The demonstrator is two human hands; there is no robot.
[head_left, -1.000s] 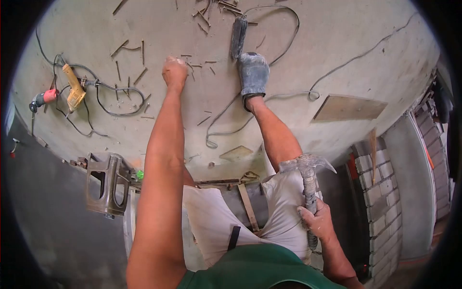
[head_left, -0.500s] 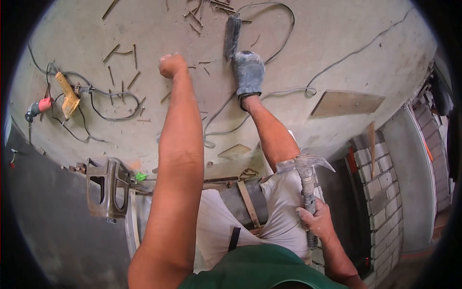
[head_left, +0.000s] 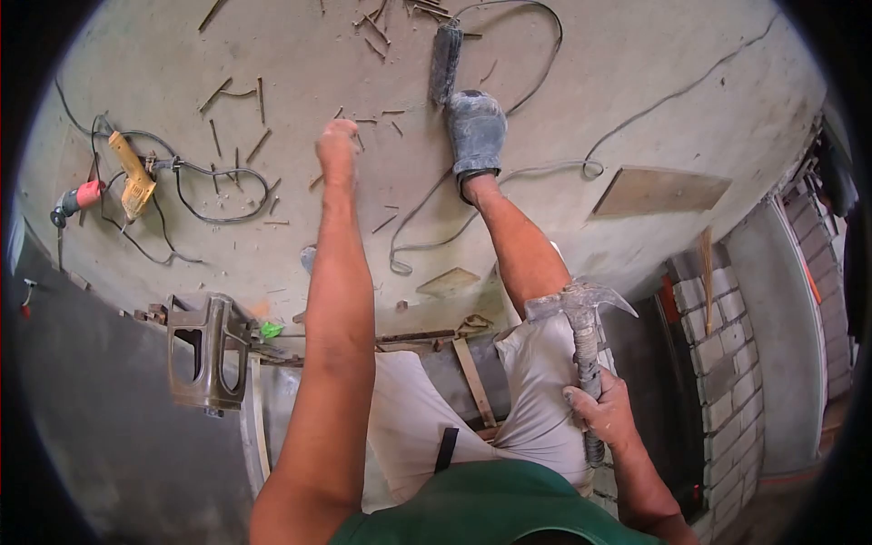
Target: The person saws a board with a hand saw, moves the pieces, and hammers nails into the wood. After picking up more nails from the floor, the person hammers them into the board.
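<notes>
My right hand (head_left: 607,411) is wrapped round the handle of a claw hammer (head_left: 586,341), which I hold upright over my right thigh. Its head points away from me, and the handle looks wrapped and dusty. My left hand (head_left: 338,150) is stretched far forward, low over the pale concrete surface (head_left: 318,54), with its fingers drawn together. I cannot tell what is in them. A short nail (head_left: 339,112) shows right at the fingertips, and several more nails (head_left: 365,120) lie close by on the concrete.
A yellow power tool (head_left: 134,177) with a red-ended part lies left among looped cords. My shoe (head_left: 477,132) rests on the concrete beside a dark, dusty block-like object (head_left: 444,64). A wooden board (head_left: 658,193) lies right. An upturned plastic stool (head_left: 207,354) stands lower left; a block wall (head_left: 727,363) rises right.
My left hand has shifted slightly right and nearer to me, uncovering small nails at its fingertips. The hammer stays in my right hand; the whole view has drifted slightly.
</notes>
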